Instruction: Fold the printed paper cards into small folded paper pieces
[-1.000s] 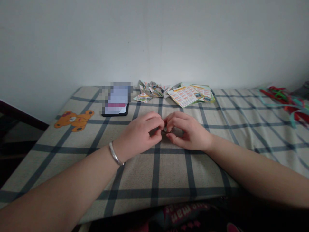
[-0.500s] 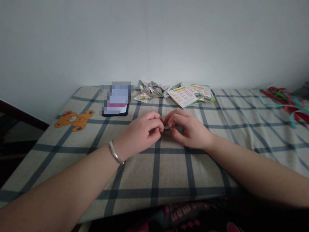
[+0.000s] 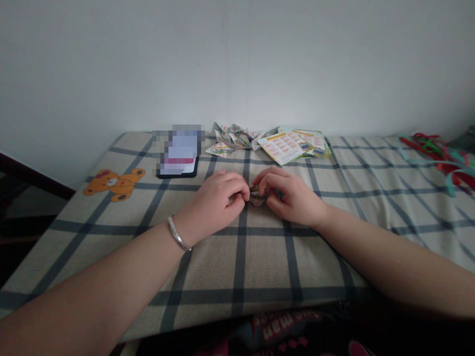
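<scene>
A small piece of folded paper [image 3: 257,196] shows between my two hands, low over the checked tablecloth [image 3: 265,262]. Its shape is mostly hidden by my fingers. My left hand [image 3: 224,195], with a silver bangle [image 3: 178,233] at the wrist, pinches the paper's left side between thumb and fingers. My right hand [image 3: 291,195] is closed on its right side, fingers curled and thumb below. Just beyond my hands lie several crumpled, folded printed papers [image 3: 237,138] and flat printed cards [image 3: 285,147].
Left of my hands lies a phone [image 3: 180,153] with a blurred screen. An orange bear cutout [image 3: 115,184] is near the table's left edge. Red, green and teal ribbons [image 3: 441,158] lie at the far right. A white wall [image 3: 237,64] stands behind the table.
My left hand has shifted slightly left, away from my right hand. More of the folded paper shows between them. The other things stay in place.
</scene>
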Tool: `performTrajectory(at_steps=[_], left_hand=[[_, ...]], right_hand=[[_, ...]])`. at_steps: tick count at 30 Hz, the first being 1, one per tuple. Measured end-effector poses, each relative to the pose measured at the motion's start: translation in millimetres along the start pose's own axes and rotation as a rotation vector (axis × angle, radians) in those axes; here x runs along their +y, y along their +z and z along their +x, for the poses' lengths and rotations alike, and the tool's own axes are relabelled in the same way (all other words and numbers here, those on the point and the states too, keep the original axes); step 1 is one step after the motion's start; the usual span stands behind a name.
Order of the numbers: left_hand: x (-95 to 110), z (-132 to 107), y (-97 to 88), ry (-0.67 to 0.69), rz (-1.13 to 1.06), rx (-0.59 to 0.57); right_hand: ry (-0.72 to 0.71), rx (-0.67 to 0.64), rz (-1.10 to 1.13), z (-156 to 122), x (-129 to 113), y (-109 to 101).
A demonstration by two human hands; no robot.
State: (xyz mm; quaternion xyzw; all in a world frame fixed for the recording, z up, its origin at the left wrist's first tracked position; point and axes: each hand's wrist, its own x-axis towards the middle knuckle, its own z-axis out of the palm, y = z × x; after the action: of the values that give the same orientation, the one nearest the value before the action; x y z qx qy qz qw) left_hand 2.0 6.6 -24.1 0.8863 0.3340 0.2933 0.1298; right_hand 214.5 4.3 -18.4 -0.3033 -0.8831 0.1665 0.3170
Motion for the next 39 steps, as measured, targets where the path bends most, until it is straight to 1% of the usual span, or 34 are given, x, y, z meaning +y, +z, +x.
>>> performTrajectory(at_steps=[6, 10, 13, 16, 18, 21, 25, 31, 36, 39], left_hand=[[-0.3, 0.0, 1.2, -0.015, -0.018, -0.019], [3.6, 0.1, 3.4, -0.06, -0.024, 0.003], [6.8, -0.7, 5.8, -0.129, 0.107, 0.044], [7.5, -1.1, 7.5, -0.189, 0.276, 0.047], [6.8, -1.0, 8.3, -0.204, 0.298, 0.036], [5.4, -0.7, 8.9, -0.21, 0.289, 0.048], [4.7, -0.7, 8.2, -0.179, 0.266, 0.069], [3.7, -0.5, 6.2, -0.145, 0.153, 0.098], [4.0, -0.1, 7.0, -0.19, 0.065, 0.078], [3.5, 0.3, 8.3, -0.21, 0.017, 0.087]], right_hand=[[0.021, 0.0, -0.004, -0.1, 2.2, 1.9], [0.011, 0.01, 0.008, 0.5, 3.3, 2.9], [-0.013, 0.017, 0.025, 2.6, 1.8, 3.8], [-0.042, 0.03, 0.038, 4.4, -0.3, 4.5], [-0.039, 0.045, 0.042, 4.4, -0.7, 4.6], [-0.009, 0.067, 0.046, 3.0, 0.9, 4.4], [0.025, 0.077, 0.028, 1.3, 3.8, 4.6], [0.102, 0.086, -0.051, 0.5, 2.7, 5.3], [0.222, 0.06, -0.16, 0.8, -0.7, 4.8], [0.207, 0.036, -0.27, 1.2, -1.8, 4.5]])
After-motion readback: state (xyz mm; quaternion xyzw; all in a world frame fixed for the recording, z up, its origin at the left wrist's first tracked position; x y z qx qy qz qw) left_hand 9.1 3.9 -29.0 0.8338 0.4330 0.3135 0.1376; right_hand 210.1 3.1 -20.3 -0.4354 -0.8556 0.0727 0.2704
